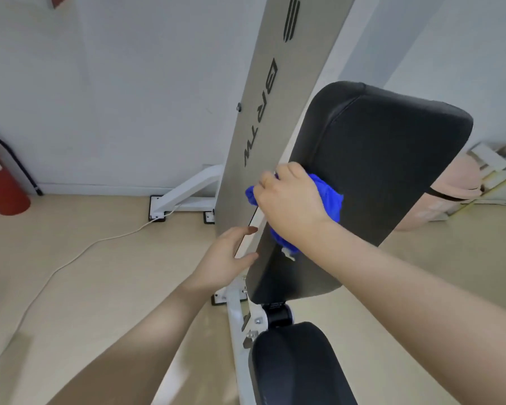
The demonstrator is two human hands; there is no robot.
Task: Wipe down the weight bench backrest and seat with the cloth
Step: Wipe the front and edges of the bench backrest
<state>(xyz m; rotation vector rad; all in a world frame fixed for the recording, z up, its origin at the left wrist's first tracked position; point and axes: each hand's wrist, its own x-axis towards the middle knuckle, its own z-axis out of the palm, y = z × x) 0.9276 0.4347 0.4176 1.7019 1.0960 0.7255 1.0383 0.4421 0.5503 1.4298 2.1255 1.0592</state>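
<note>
1. The right hand (289, 203) is pressing a bunched blue cloth (332, 200) against the left edge of the black backrest (386, 159), fingers curled closed over the cloth.
2. The left hand (228, 258) is resting open beside the lower left edge of the backrest, fingers spread and holding nothing; it seems to be steadying the pad.
3. Risk: the cloth is wadded up, so only a small patch is touching the pad, and streaks of the surface could be getting missed.
4. Risk: the wiping hand is working right beside the grey metal panel (263, 112), so knuckles or cloth could be catching on its edge.
5. Risk: a loose end of cloth is hanging below the hand and could be snagging on the bracket underneath.
6. The backrest is looking matte black, padded, tilted steeply upright, with stitched seams.
7. The seat (298, 366) is lying below it, black and padded, with no hand or cloth on it.
</note>
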